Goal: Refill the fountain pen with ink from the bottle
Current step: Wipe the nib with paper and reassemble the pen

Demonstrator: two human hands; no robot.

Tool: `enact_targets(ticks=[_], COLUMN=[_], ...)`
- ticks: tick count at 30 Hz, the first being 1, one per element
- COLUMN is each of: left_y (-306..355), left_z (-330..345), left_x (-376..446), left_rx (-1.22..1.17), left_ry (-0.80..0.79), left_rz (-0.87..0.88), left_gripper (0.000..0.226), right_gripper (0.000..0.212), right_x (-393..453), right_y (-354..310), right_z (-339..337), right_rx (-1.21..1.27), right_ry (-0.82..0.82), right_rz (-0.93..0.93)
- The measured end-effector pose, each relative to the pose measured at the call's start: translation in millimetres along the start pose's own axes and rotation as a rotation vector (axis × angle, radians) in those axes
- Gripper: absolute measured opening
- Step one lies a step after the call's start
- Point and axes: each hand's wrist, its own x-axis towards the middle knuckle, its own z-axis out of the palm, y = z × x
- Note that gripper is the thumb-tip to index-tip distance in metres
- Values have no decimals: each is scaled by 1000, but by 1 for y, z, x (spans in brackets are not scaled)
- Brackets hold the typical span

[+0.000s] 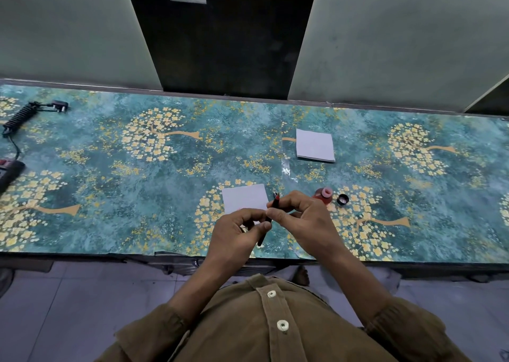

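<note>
Head view. The fountain pen [268, 218] is held above the near edge of the surface [137, 196], nib end pointing away from the person, between the two hands. The right hand [300, 218] pinches the upper part of the pen between thumb and fingers; the left hand [239, 230] has thumb and curled fingers closed on the lower barrel. The ink bottle [322, 196] stands open just beyond the right hand, its cap [343, 199] lying beside it.

Handling, judged: the pen is light, stiff and slim; the smooth barrel may slip, so take hold mid-barrel and at the section, clear of the nib. The bottle looks small and easy to tip; steady it low on the body.

A paper square [245, 197] lies beyond the left hand; another [314, 144] lies farther back.

Hidden or unclear: the hands cover the pen's middle, so whether the barrel is joined or unscrewed cannot be told. Nib detail is too small to read. The ink level is not visible.
</note>
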Motion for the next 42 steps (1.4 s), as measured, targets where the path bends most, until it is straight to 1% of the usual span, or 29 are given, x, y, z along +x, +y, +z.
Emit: enact_targets(ticks=[5, 10, 14, 18, 23, 27, 30, 32, 33, 37, 38, 41, 42], left_y=[5, 7, 7, 7, 7, 10, 10, 8, 8, 11, 12, 12, 10], left_z=[-3, -4, -1, 5, 15, 21, 27, 31, 33, 40, 41, 43, 44], left_x=[6, 14, 19, 24, 30, 37, 36, 34, 33, 28, 27, 24, 24], left_rx=[-1, -1, -11, -8, 2, 36, 40, 40, 45, 41, 40, 46, 54], left_ry=[44, 53, 75, 93, 63, 24, 19, 23, 25, -3, -10, -3, 5], left_rz=[5, 7, 15, 23, 18, 37, 36, 32, 31, 35, 35, 3, -5], left_gripper=[8, 8, 11, 13, 14, 12, 11, 11, 12, 12, 12, 12, 12], right_gripper=[15, 15, 14, 20, 19, 9, 10, 9, 9, 32, 31, 12, 12], right_x=[7, 16, 21, 24, 25, 25, 25, 25, 24, 19, 18, 16, 15], right_y=[-1, -2, -2, 0, 1, 3, 8, 9, 10, 14, 16, 17, 16], right_z=[4, 4, 3, 2, -9, -21, -28, -31, -32, -35, -36, -40, -42], right_rx=[-26, -18, -27, -32, -90, -18, -23, -34, -24, -19, 0, 75, 77], right_ry=[21, 48, 56, 81, 104, 50, 1, 4, 17, 60, 44, -42, -63], right_rz=[-3, -1, 0, 8, 33, 35, 30, 45, 58, 114, 121, 118, 109])
